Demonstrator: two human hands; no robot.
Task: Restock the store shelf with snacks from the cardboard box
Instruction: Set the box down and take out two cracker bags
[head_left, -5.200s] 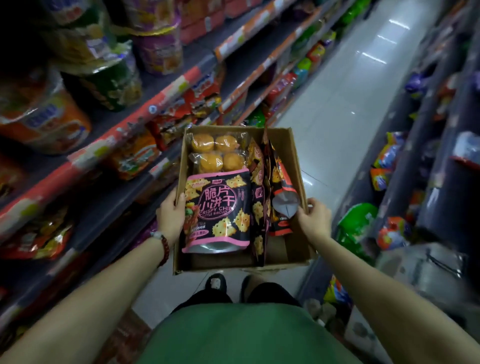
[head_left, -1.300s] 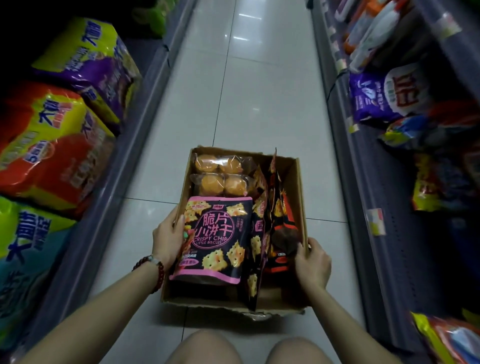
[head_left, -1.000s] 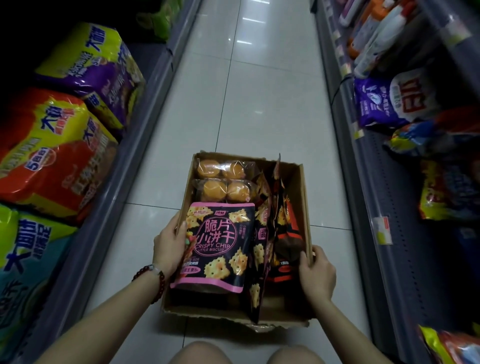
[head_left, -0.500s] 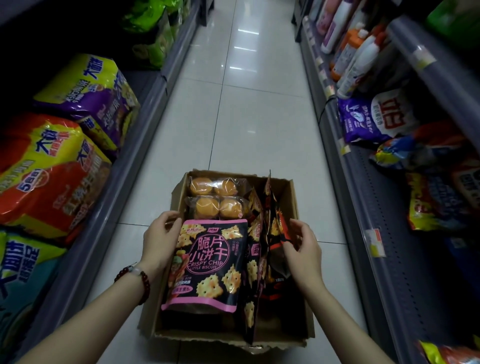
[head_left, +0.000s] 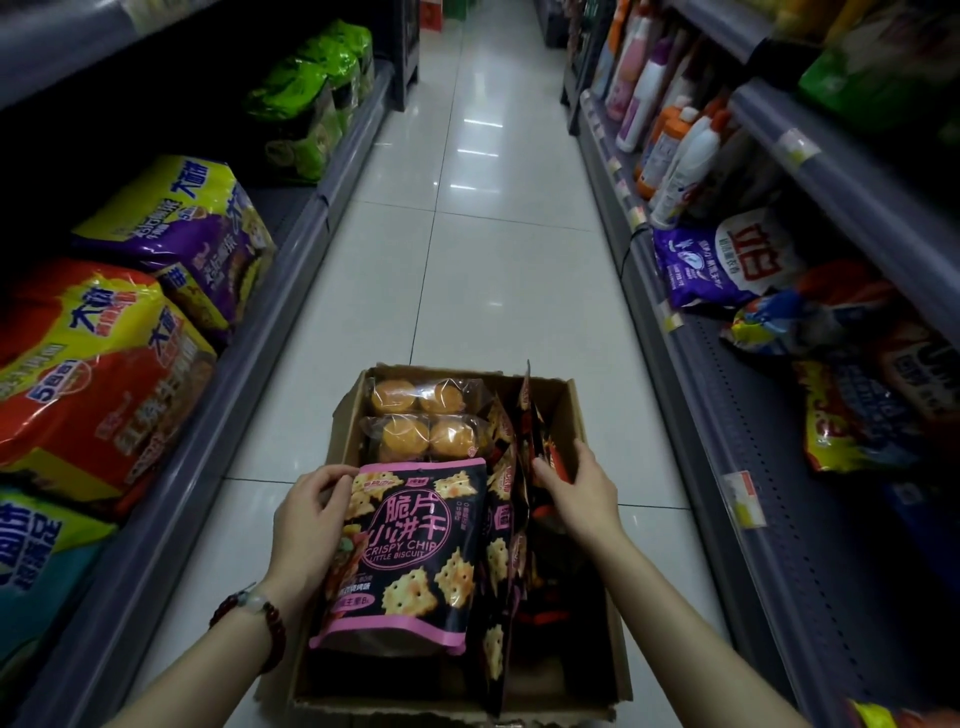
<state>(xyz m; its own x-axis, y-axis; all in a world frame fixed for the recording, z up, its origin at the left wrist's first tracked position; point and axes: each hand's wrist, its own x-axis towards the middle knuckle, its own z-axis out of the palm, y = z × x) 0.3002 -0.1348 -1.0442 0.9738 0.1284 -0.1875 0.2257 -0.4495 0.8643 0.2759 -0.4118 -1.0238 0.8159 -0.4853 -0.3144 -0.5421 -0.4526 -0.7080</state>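
While both hands reach into the cardboard box (head_left: 576, 410) on the aisle floor, fingers curl onto snack packets.
Left hand (head_left: 306, 525) fingers grip the top left corner of the black-and-pink biscuit bag (head_left: 410, 551); right hand (head_left: 582, 493) fingers close on upright dark packets (head_left: 524, 441) right of it. Packs of round cakes (head_left: 421, 421) fill the far end. Noodle multipacks (head_left: 98, 374) line the left shelf; detergent bottles (head_left: 680, 150) stand far right.

I see bare floor (head_left: 498, 260) ahead of my hands; the shelf edge (head_left: 218, 415) flanks left, upright packets (head_left: 511, 499) stand between them.
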